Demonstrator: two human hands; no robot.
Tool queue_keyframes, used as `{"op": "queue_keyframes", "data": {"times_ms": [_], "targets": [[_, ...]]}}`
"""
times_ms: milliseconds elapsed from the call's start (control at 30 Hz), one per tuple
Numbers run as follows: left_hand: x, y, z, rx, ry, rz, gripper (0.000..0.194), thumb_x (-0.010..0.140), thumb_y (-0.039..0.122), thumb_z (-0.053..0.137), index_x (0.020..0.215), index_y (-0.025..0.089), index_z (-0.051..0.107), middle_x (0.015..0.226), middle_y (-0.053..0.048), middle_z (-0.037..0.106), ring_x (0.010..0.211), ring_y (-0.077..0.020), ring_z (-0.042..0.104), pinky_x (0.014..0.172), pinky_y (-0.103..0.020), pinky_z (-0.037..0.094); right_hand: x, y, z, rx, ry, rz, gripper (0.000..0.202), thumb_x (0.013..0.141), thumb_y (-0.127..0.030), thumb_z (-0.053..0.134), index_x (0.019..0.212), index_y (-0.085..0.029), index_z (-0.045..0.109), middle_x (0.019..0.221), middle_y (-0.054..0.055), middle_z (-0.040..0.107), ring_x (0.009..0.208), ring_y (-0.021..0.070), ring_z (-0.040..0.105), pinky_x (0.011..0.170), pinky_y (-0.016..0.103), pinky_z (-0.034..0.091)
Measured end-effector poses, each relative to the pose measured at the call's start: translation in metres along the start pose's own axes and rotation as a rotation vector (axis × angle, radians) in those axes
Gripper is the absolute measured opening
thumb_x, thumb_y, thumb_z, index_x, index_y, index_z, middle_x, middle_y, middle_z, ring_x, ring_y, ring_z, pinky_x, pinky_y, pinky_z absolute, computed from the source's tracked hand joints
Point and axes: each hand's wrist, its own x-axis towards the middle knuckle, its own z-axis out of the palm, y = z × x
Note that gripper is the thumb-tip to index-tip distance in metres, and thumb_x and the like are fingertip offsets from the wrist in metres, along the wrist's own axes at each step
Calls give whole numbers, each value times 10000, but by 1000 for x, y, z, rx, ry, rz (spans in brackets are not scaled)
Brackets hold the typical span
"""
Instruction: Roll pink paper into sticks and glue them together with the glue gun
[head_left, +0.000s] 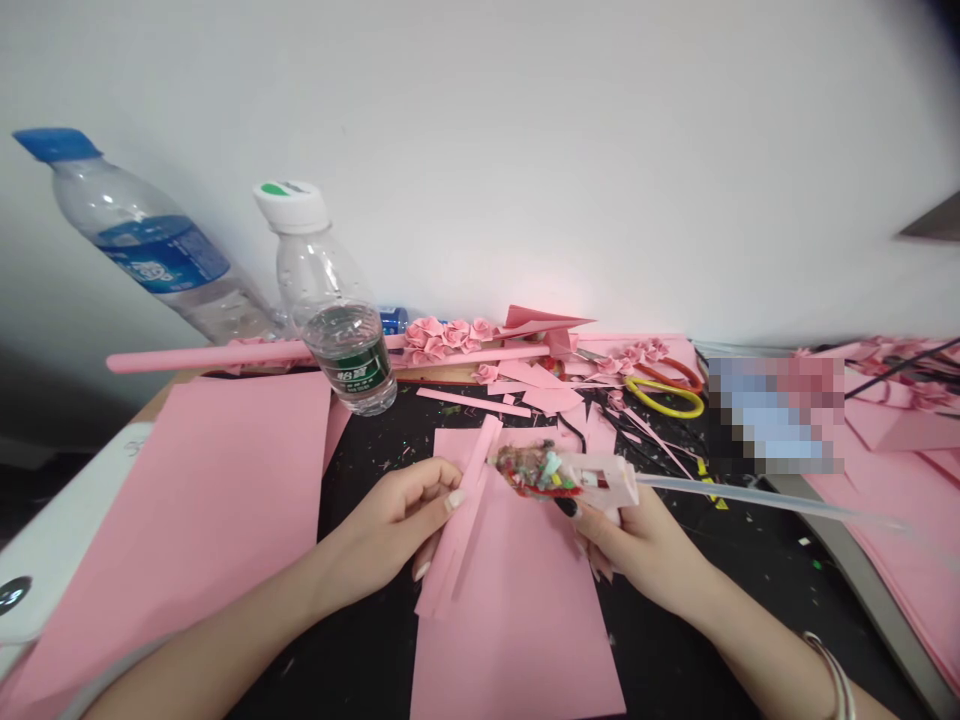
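A pink sheet (525, 640) lies on the black worktop (667, 670), below and between the hands. The left hand (420, 515) pinches a long folded pink strip (465, 510) between thumb and fingers, slanting over that sheet. The right hand (626, 540) is closed around a pale glue gun (607, 480), its debris-crusted nozzle pointing left, close to the strip's upper part. A translucent glue stick (750, 495) runs out of its back, to the right of the right hand. A larger pink sheet (217, 480) lies left of the left hand.

Beyond the hands are paper scraps (551, 398) and, farther from the right hand, yellow and orange looped handles (675, 413). Past the left hand stand a green-labelled bottle (352, 350) and, farther left, a blue-capped bottle (161, 250). Pink paper roses (450, 335) and a long pink tube (210, 355) lie near the white wall (525, 150).
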Motion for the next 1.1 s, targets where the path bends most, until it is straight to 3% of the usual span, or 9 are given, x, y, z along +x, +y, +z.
{"op": "queue_keyframes", "data": {"times_ms": [167, 333, 1100], "targets": [[-1, -1, 0, -12, 4, 4, 218, 915, 361, 400, 805, 177, 443, 573, 88, 396, 380, -35, 373, 418, -172, 264, -1, 2, -1, 30, 6, 35, 198, 887, -350, 425, 895, -170, 507, 507, -52, 471, 383, 89, 448, 379, 196, 347], [-1, -1, -1, -2, 5, 10, 225, 917, 366, 401, 806, 175, 442, 561, 92, 392, 374, -31, 369, 419, -169, 260, 0, 3, 1, 48, 2, 56, 229, 878, -353, 435, 728, -182, 458, 506, -41, 467, 382, 78, 434, 379, 193, 323], [-2, -2, -1, -5, -4, 16, 228, 916, 369, 408, 806, 173, 444, 566, 92, 393, 377, -30, 378, 418, -168, 269, 0, 6, 1, 52, -7, 49, 321, 884, -391, 428, 647, -177, 454, 465, -30, 469, 366, 76, 434, 364, 190, 323]]}}
